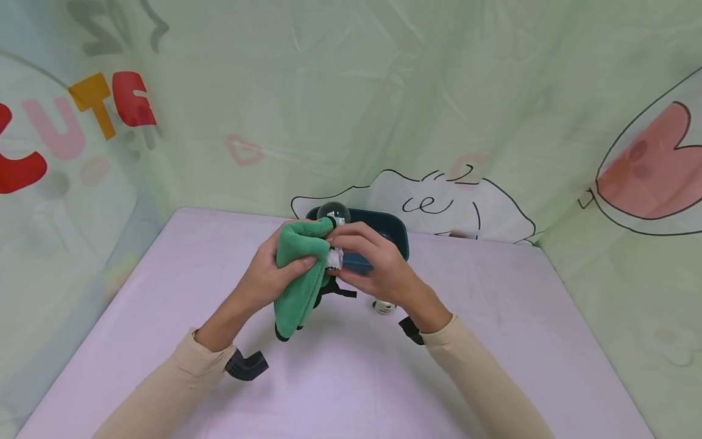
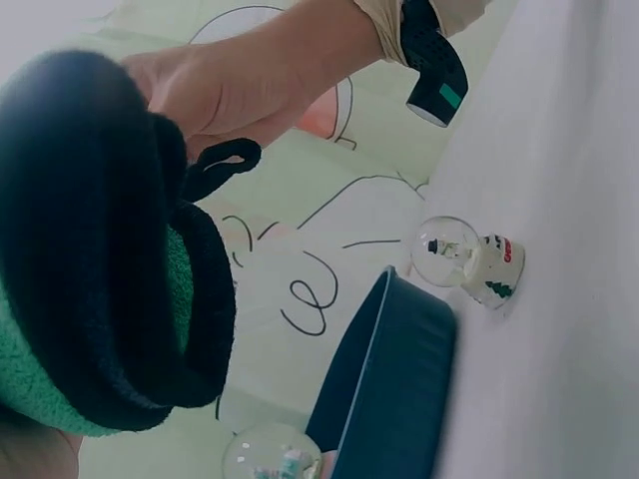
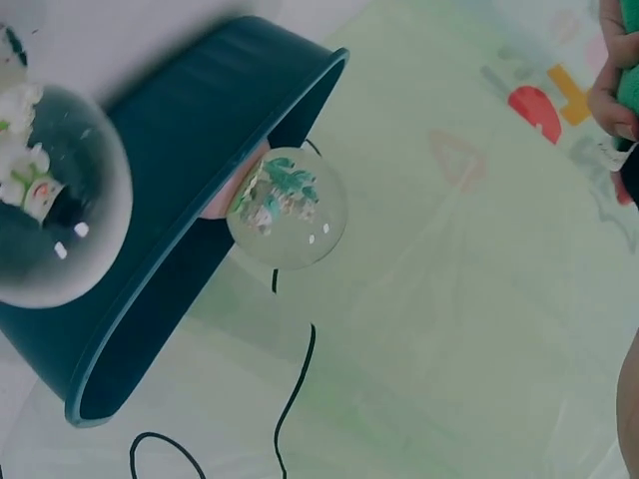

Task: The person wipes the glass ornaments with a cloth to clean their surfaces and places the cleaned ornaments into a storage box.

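Green plush cloth [image 1: 298,268] with dark edging, head view, hangs above the table before the dark-blue basin [image 1: 396,230]; the left hand [image 1: 265,271] pinches it between thumb and fingers, while the right hand [image 1: 378,262] meets its edge, pinch or mere touch not discernible. Pale lilac table [image 1: 466,372] and printed green curtain [image 1: 263,79] surround the work. Left wrist view: one Christmas snow globe [image 2: 494,267] stands outside the basin. Right wrist view: a flowered snow globe [image 3: 285,205] is already inside; work on the cloth appears unfinished.
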The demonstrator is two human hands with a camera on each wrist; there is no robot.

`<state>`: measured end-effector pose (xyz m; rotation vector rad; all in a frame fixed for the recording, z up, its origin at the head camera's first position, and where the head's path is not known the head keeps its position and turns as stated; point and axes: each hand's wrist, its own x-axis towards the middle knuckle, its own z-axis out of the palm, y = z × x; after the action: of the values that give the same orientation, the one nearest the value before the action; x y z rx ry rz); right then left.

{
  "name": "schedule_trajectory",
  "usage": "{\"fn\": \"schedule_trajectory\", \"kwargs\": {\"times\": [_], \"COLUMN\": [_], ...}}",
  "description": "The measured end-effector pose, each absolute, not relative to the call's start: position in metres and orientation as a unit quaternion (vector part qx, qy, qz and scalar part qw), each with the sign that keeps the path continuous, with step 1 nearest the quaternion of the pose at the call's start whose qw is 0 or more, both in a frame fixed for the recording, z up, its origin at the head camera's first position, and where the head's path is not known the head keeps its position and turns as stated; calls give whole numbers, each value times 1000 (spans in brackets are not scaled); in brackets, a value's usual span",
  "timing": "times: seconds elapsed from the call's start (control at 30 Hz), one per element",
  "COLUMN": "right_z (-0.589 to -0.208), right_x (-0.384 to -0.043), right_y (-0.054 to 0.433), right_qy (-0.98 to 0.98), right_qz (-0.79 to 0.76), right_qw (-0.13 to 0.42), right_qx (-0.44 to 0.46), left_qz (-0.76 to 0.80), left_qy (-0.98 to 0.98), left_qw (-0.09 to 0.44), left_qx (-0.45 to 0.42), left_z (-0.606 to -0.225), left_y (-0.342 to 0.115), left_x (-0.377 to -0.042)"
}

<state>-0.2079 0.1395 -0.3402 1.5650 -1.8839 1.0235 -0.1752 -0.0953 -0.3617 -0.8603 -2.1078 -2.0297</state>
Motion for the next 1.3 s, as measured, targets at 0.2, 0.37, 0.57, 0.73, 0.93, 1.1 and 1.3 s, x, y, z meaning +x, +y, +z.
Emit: {"fn": "schedule_trajectory", "kwargs": {"times": [0.2, 0.37, 0.57, 0.73, 0.93, 1.1, 1.3], "right_z": [-342, -342, -342, -343, -342, -341, -340], "right_x": [-211, -213, -214, -214, -212, -209, -208], "right_y": [142, 141, 141, 142, 144, 144, 146], "right_qy": [-666, -651, -653, -658, -667, -679, -699], "right_qz": [370, 375, 379, 388, 412, 446, 461], "right_qw": [269, 285, 296, 296, 276, 245, 219], "right_qx": [590, 594, 585, 573, 555, 529, 501], "left_qz": [-668, -665, -660, -636, -629, -626, -626], "left_qy": [-687, -686, -691, -709, -711, -712, -709], "left_qw": [41, 55, 68, 81, 76, 76, 83], "left_qx": [-283, -291, -288, -294, -304, -309, -315], "left_z": [-359, -356, -355, -355, -355, -354, -353], "left_y": [-94, -93, -93, -94, -94, -94, -93], "left_x": [-174, -174, -174, -175, -174, -173, -172]}}
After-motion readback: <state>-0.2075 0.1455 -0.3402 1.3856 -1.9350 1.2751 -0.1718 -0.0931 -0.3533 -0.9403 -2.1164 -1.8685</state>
